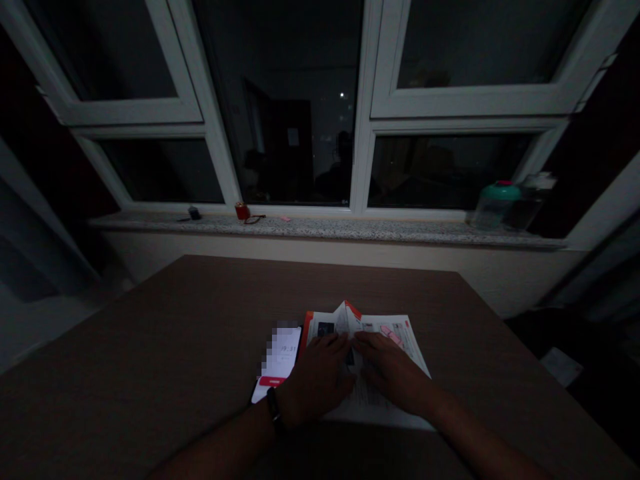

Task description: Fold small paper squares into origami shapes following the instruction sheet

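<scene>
A printed booklet (413, 333) with red and white pages lies spread on the table, and a peaked fold of paper stands up near its middle. My left hand (323, 373) rests on the booklet's left side, fingers stretched toward the fold. On the right side, my right hand (393, 367) lies with its fingers extended, their tips close to those of the left. Both palms face down and cover much of the print. A lit phone (285, 357) showing a clock lies just left of the booklet, by my left wrist, which wears a dark band (273, 408).
The brown table (200, 333) reaches toward a granite windowsill (320, 228). On the sill stand a small dark bottle (194, 213), a red jar (242, 211) and a clear container with a green lid (495, 203). The room is dim.
</scene>
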Action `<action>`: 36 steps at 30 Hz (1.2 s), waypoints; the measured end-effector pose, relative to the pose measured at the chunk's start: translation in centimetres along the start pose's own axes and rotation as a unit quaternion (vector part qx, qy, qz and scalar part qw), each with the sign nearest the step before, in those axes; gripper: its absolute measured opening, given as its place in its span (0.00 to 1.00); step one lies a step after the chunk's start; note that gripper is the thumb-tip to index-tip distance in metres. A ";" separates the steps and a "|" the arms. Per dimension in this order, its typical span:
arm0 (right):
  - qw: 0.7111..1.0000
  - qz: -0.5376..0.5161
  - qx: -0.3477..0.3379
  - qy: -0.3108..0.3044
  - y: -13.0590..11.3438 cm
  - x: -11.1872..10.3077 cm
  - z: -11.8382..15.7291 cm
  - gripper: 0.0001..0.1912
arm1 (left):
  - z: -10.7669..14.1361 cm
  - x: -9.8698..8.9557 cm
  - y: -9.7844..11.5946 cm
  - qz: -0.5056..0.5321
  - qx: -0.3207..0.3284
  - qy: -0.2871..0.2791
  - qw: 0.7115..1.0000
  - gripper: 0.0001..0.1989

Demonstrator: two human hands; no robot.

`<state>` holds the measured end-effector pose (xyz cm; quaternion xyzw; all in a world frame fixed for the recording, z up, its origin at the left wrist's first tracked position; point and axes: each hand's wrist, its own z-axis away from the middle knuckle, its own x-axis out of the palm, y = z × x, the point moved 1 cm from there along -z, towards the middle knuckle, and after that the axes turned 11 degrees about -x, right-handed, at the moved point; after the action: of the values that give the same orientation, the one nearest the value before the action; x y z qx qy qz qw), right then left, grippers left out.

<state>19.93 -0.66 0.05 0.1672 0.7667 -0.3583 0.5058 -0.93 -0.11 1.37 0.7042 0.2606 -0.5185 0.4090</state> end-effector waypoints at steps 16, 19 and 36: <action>0.999 0.028 0.022 0.038 -0.2 0.9 -0.6 0.25 | -0.4 1.2 -0.7 0.018 0.011 0.018 1.000 0.25; 0.999 0.033 0.023 0.034 -0.1 1.0 -0.6 0.25 | -0.5 1.1 -0.6 0.015 0.003 0.006 1.000 0.24; 0.999 0.021 0.017 0.020 0.2 1.1 -0.4 0.27 | -1.7 1.6 -0.1 0.030 -0.069 0.053 0.996 0.10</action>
<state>19.29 -0.36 -0.86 0.1986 0.7667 -0.3572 0.4951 0.36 1.30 0.07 0.7084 0.2955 -0.4490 0.4575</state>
